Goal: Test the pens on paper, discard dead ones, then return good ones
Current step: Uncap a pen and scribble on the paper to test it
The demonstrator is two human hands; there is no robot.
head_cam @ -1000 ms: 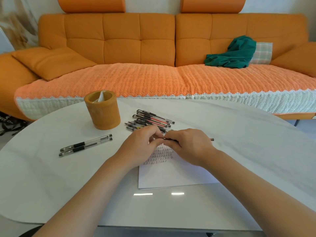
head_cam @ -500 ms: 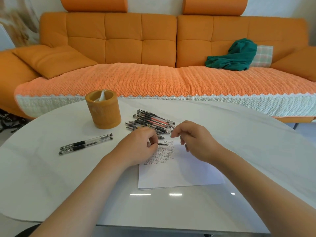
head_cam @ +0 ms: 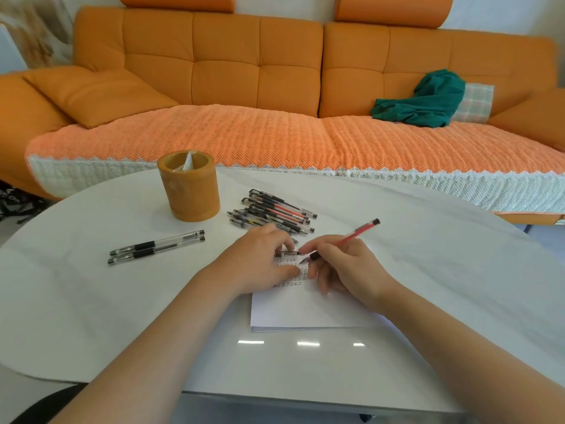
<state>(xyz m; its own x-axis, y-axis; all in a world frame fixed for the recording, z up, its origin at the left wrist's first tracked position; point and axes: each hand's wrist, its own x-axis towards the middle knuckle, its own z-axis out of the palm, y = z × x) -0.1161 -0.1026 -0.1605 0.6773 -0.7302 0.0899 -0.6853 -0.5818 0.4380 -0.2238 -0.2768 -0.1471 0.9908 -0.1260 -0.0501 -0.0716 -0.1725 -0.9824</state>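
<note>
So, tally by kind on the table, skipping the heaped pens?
Clear pens with black grips, lying apart: 2
Red pen, in right hand: 1
Dark pen cap, in left hand: 1
Tan cylindrical pen holder: 1
White paper stack: 1
Total: 6

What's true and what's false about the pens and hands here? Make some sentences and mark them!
1. The right hand holds a red pen, tip at the paper. True.
2. The orange pen cup lies tipped over. False: it stands upright.
3. Two black pens lie together left of the paper. True.
4. The pile of pens is inside the cup. False: it lies on the table beside it.
5. The left hand hangs in the air. False: it rests on the paper, pinching a pen cap.
</note>
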